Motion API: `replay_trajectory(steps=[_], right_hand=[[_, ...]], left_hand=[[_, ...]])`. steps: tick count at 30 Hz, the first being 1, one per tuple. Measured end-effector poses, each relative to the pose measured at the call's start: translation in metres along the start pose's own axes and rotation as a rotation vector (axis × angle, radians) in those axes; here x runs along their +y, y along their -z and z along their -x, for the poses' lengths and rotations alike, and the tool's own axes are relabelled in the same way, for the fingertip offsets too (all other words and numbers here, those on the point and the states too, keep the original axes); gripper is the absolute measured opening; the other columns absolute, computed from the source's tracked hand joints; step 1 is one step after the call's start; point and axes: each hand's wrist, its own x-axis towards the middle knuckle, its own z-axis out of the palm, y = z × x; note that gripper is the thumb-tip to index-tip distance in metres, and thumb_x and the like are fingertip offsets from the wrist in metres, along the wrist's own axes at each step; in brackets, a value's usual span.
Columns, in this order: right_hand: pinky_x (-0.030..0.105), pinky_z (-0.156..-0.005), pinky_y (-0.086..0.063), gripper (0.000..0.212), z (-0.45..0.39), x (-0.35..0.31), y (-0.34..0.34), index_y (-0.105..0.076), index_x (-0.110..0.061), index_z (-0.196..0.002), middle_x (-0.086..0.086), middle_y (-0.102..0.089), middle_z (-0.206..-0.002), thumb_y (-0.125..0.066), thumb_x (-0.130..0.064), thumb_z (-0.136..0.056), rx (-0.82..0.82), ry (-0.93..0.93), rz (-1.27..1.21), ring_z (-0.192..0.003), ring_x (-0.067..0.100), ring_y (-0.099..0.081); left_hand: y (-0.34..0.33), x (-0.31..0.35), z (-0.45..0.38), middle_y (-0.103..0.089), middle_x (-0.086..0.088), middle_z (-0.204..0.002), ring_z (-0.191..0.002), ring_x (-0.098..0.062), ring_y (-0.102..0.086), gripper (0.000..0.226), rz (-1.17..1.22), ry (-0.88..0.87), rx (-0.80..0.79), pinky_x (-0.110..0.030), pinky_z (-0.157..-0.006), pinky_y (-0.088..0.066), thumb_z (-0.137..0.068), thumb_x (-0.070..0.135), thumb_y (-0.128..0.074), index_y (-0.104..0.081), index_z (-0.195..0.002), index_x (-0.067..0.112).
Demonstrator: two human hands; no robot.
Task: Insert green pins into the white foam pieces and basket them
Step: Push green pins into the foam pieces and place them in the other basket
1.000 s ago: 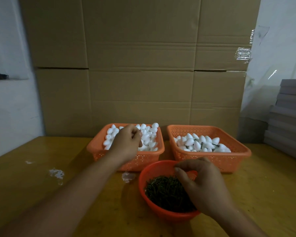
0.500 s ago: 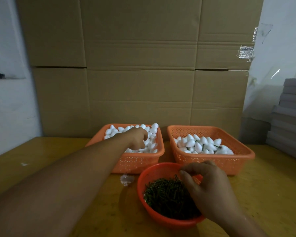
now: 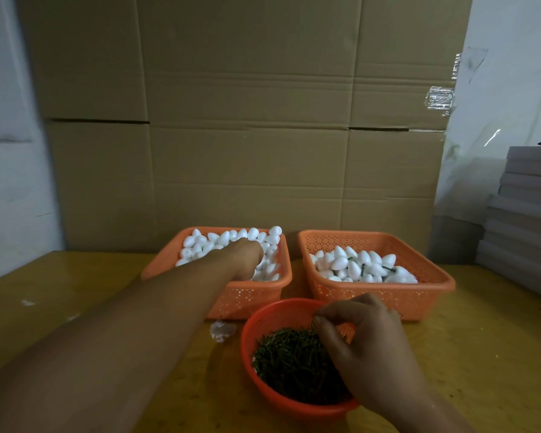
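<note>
picking one foam piece and one pin

my left hand (image 3: 245,256) is down in the left basket (image 3: 169,265) among the plain white foam pieces (image 3: 224,237); fingers curl into the heap, but i cannot tell whether they have closed on one. my right hand (image 3: 364,342) sits over the round bowl (image 3: 250,326), thumb and forefinger pinched together at the green pins (image 3: 289,360); a pin between them is too small to confirm. finished pieces (image 3: 361,267) lie in the right basket (image 3: 434,276). judgement: foam is very light, soft, easily dented, so hold the broad body gently. pins look thin and stiff; pinch mid-shaft, push in along the axis.
</note>
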Motion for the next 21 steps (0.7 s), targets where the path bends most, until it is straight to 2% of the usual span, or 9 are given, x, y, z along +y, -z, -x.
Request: replay_trajectory(steps=[2,5,8,10,12,15,18,21], right_hand=[[0.04,-0.088,-0.045,0.007,0.0,0.001,0.001,-0.079,-0.035,-0.088,-0.041,-0.049,-0.069,-0.075,-0.03,-0.085,-0.006,0.002,0.002,-0.09,-0.003,-0.051],[0.04,-0.089,-0.045,0.007,-0.001,0.002,0.001,-0.078,-0.034,-0.09,-0.038,-0.046,-0.074,-0.074,-0.031,-0.086,-0.025,0.01,0.023,-0.091,-0.001,-0.052],[0.039,-0.088,-0.044,0.007,0.0,0.002,0.001,-0.078,-0.035,-0.09,-0.037,-0.047,-0.074,-0.073,-0.03,-0.086,-0.023,0.022,0.028,-0.092,0.001,-0.052],[0.039,-0.089,-0.044,0.008,0.0,0.002,0.001,-0.078,-0.034,-0.091,-0.036,-0.048,-0.075,-0.073,-0.03,-0.087,-0.036,0.032,0.03,-0.094,0.003,-0.052],[0.04,-0.089,-0.045,0.009,0.0,0.003,0.0,-0.079,-0.032,-0.092,-0.036,-0.048,-0.076,-0.073,-0.029,-0.087,-0.039,0.037,0.027,-0.094,0.005,-0.052],[0.042,-0.088,-0.046,0.01,0.0,0.002,-0.002,-0.08,-0.03,-0.092,-0.033,-0.047,-0.075,-0.074,-0.025,-0.086,-0.029,0.043,0.026,-0.093,0.01,-0.054],[0.043,-0.086,-0.048,0.01,0.001,0.001,-0.003,-0.08,-0.03,-0.092,-0.032,-0.047,-0.075,-0.075,-0.024,-0.085,-0.024,0.047,0.023,-0.091,0.01,-0.054],[0.041,-0.083,-0.049,0.01,0.001,0.002,-0.003,-0.08,-0.031,-0.09,-0.032,-0.048,-0.074,-0.076,-0.024,-0.084,-0.02,0.054,0.028,-0.09,0.007,-0.054]], left_hand=[[-0.001,-0.004,-0.004,-0.04,0.004,-0.138,-0.132,-0.02,-0.038,0.043,0.058,0.019,-0.026,-0.042,-0.105,-0.032,-0.1,0.031,-0.058,-0.045,-0.141,0.034],[-0.002,-0.009,-0.004,-0.044,0.006,-0.14,-0.131,-0.02,-0.041,0.032,0.167,0.029,-0.005,-0.051,-0.104,-0.031,-0.102,0.038,-0.051,-0.052,-0.133,0.036],[-0.008,-0.008,0.0,-0.053,0.002,-0.134,-0.122,-0.022,-0.051,0.028,0.334,-0.033,0.126,-0.044,-0.101,-0.039,-0.1,0.027,-0.05,-0.057,-0.127,0.03],[-0.009,-0.006,0.009,-0.061,-0.003,-0.117,-0.107,-0.022,-0.059,0.026,0.494,-0.079,0.272,-0.035,-0.086,-0.046,-0.096,0.024,-0.049,-0.057,-0.119,0.018],[-0.007,-0.007,0.019,-0.06,0.001,-0.099,-0.092,-0.019,-0.06,0.012,0.627,-0.106,0.45,-0.035,-0.075,-0.047,-0.092,0.02,-0.052,-0.054,-0.103,0.014],[0.0,-0.006,0.036,-0.061,0.0,-0.097,-0.088,-0.018,-0.059,0.014,0.756,-0.11,0.607,-0.043,-0.079,-0.051,-0.09,0.002,-0.058,-0.052,-0.099,0.012],[0.003,-0.002,0.052,-0.064,-0.002,-0.094,-0.088,-0.021,-0.062,0.015,0.853,-0.143,0.661,-0.047,-0.081,-0.051,-0.09,0.002,-0.061,-0.053,-0.1,0.009],[0.0,0.005,0.069,-0.067,0.008,-0.092,-0.089,-0.012,-0.066,0.012,0.952,-0.207,0.705,-0.038,-0.082,-0.055,-0.093,0.007,-0.063,-0.055,-0.1,0.013]])
